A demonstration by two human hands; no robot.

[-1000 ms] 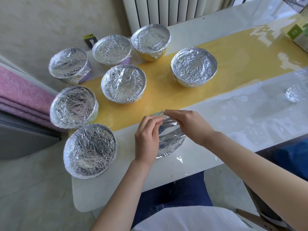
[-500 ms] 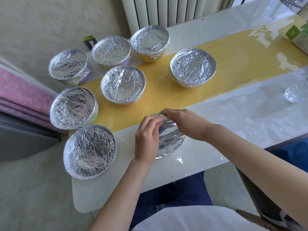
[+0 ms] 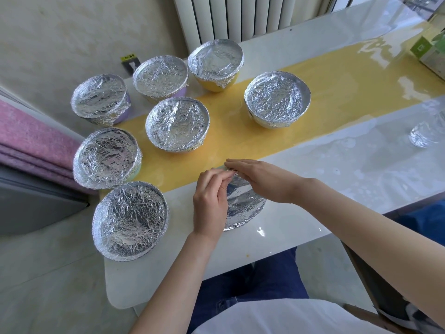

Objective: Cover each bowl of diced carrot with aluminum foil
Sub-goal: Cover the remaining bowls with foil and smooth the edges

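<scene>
Seven bowls (image 3: 213, 86) under crinkled, snug silver foil (image 3: 177, 126)

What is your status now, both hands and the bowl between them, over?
Left hand pinches foil at far rim of near bowl. Right hand flat on same rim. Seven other bowls covered. Nothing in the way.

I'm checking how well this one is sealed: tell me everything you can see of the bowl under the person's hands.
The near bowl is round, with crinkled silver foil stretched over its top and folded down around the rim. Its walls and contents are hidden. It stands upright on the white table near the front edge, just short of the yellow strip. The left hand pinches the foil at the far rim, and the right hand lies over that edge with fingers straight.
</scene>
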